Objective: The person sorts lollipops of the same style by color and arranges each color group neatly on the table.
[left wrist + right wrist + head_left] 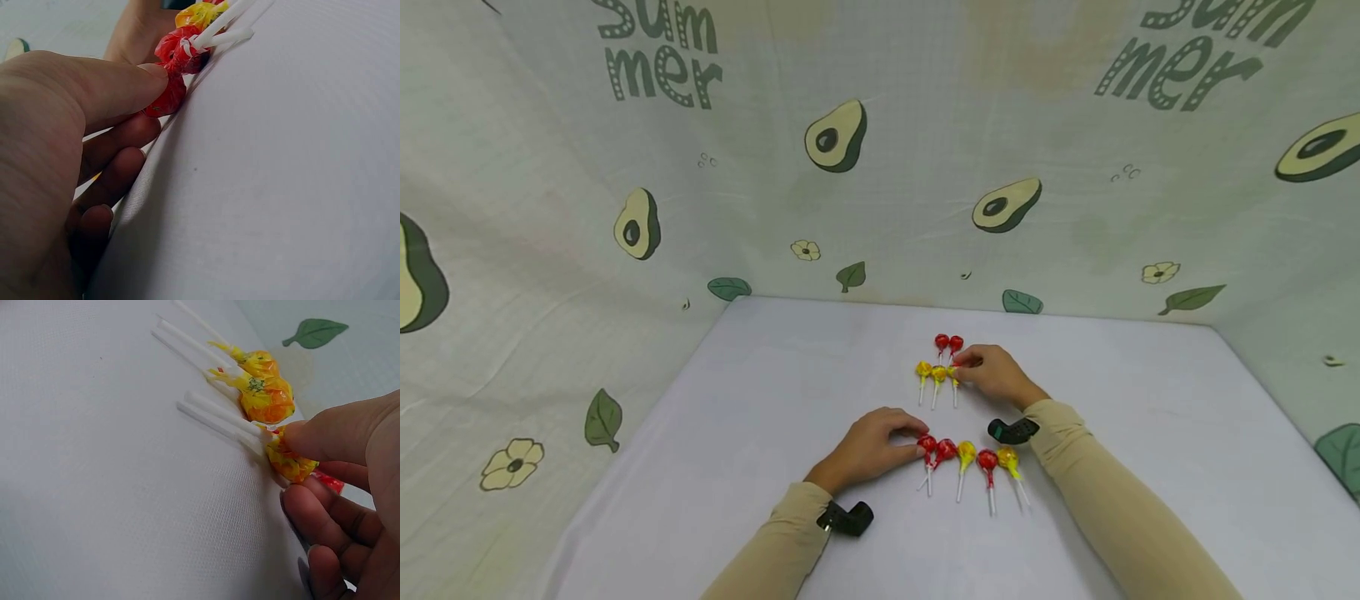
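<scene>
Two groups of lollipops lie on the white table [760, 400]. In the near row [967, 457], red and yellow heads alternate with sticks toward me. My left hand [917, 442] pinches the leftmost red lollipop [927, 443]; in the left wrist view the thumb [140, 78] presses on its red head [167, 100], and the other fingers curl below. Farther back lie three yellow lollipops [931, 372] with two red ones [948, 342] behind them. My right hand [964, 367] pinches the rightmost yellow lollipop [289, 464], thumb on its head.
Cloth walls printed with avocados [835, 137] close in the table at the back, left and right. Black wrist cameras sit on both forearms [847, 518] [1013, 431]. A red wrapper [328, 482] shows just behind the right hand's fingers.
</scene>
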